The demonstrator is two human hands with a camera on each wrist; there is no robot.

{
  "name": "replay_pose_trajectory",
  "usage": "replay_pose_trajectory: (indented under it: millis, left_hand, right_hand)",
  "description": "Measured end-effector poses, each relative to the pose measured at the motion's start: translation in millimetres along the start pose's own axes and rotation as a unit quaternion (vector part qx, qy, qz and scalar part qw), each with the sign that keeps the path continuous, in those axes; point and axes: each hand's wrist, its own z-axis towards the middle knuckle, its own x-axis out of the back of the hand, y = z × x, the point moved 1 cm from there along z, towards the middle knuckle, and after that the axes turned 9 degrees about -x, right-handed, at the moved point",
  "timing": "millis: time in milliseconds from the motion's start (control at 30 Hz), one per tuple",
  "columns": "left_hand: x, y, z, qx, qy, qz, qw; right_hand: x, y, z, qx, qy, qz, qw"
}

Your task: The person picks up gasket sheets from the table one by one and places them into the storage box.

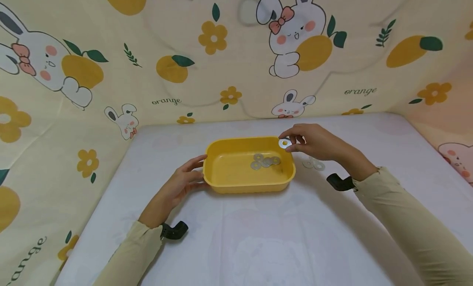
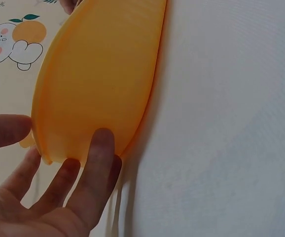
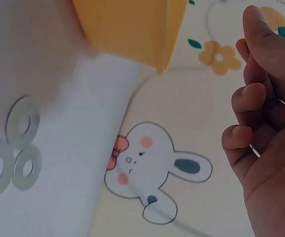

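A yellow plastic tray (image 1: 230, 183) stands on the white-covered table, with several flat metal washers (image 1: 256, 165) lying in its right half. My left hand (image 1: 181, 181) holds the tray's left end, its fingers spread around the end wall; the left wrist view shows fingertips (image 2: 103, 140) against the outside. At the far right corner, my right hand (image 1: 314, 142) pinches one washer (image 1: 284, 143) between thumb and fingers, level with the rim. The right wrist view shows that hand's curled fingers (image 3: 248, 96), but the pinched washer is hidden there.
Three loose washers (image 3: 23, 121) lie on the table just right of the tray, partly below my right hand in the head view. A cream cloth (image 1: 251, 64) printed with rabbits and oranges rises behind the table. Each wrist carries a black camera mount (image 1: 175, 230).
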Motion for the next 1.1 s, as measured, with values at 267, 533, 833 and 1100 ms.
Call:
replay_pose_trajectory:
  millis: [267, 533, 833, 1100]
  left_hand:
    - [-0.7, 0.7, -0.2, 0.003, 0.001, 0.001, 1.0000]
    - [-1.0, -0.2, 0.4, 0.014, 0.014, -0.007, 0.9998]
    - [-1.9, 0.2, 1.3, 0.018, 0.010, -0.015, 0.9997]
    - [-1.8, 0.2, 0.8, 0.020, 0.012, -0.010, 0.9997]
  right_hand:
    - [2.5, -12.1, 8.5, -0.003, -0.020, 0.012, 1.000]
    - [5.8, -30.5, 18.6, 0.007, -0.031, 0.018, 0.999]
    - [3.5, -42.0, 32.6, 0.021, -0.051, 0.026, 0.998]
    - [-3.5, -48.8, 53.5, 0.008, -0.088, 0.047, 0.995]
